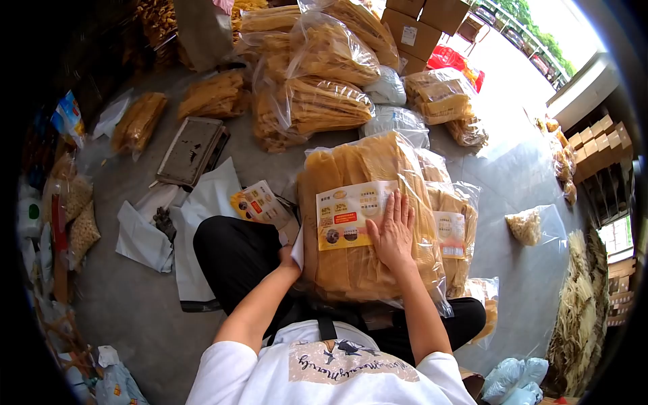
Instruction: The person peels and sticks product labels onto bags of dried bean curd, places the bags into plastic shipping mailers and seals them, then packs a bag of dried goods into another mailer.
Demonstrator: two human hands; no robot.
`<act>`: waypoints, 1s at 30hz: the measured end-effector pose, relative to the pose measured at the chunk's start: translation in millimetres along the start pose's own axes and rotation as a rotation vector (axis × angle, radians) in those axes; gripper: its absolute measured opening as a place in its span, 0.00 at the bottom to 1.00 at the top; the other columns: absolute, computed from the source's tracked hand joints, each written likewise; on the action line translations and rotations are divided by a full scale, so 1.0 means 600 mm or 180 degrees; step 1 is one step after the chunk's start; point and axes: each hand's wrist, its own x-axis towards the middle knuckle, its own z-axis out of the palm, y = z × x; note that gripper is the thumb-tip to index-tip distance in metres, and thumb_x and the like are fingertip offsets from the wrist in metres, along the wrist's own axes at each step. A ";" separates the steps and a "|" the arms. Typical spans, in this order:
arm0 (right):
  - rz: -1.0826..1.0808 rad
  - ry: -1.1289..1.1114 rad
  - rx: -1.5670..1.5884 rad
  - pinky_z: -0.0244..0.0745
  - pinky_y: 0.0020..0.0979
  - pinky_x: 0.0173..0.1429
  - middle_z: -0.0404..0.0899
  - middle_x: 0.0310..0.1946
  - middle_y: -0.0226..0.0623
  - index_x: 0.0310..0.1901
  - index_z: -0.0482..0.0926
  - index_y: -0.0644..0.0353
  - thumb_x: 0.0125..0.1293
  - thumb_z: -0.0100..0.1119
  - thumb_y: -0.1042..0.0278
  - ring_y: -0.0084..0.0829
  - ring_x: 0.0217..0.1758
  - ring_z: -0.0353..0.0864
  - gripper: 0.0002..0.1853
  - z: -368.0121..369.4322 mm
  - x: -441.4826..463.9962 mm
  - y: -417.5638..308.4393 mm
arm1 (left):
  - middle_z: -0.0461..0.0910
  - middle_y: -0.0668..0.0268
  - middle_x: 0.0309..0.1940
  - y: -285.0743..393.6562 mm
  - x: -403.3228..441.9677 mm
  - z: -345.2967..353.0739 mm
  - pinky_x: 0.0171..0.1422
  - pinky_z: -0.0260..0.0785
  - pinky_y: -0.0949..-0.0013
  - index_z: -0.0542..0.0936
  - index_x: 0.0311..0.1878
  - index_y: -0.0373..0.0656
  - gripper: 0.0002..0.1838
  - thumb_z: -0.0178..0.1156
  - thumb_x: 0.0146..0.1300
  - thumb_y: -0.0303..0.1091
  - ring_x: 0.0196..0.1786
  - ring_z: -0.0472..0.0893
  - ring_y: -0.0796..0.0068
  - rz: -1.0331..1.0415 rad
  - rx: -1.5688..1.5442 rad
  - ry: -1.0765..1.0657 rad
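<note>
A large clear bag of flat yellow-brown dried sheets (364, 270) rests across my lap. On its front lies a yellow and white printed label (337, 226). My right hand (393, 233) is pressed flat on the label's right part, fingers stretched out. Beside the bag's left edge, my left hand (289, 260) is closed around a piece of white paper (298, 248); its fingers are partly hidden. More printed labels (260, 204) lie just beyond my left knee.
Other labelled bags (451, 233) stand right of the lap. Stacked bags of dried sheets (317, 101) are ahead, near cardboard boxes (413, 34). A flat metal case (191, 152) and grey-white plastic bags (209, 202) lie on the left. A small bag (525, 226) sits at right.
</note>
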 end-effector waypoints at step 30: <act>-0.0147 0.0152 0.0094 0.30 0.44 0.77 0.44 0.73 0.47 0.70 0.51 0.63 0.68 0.46 0.53 0.44 0.78 0.35 0.35 0.031 0.058 0.018 | 0.70 0.41 0.55 0.097 0.003 -0.042 0.65 0.60 0.58 0.62 0.64 0.33 0.36 0.42 0.43 0.12 0.61 0.68 0.43 0.1229 -0.2374 0.2263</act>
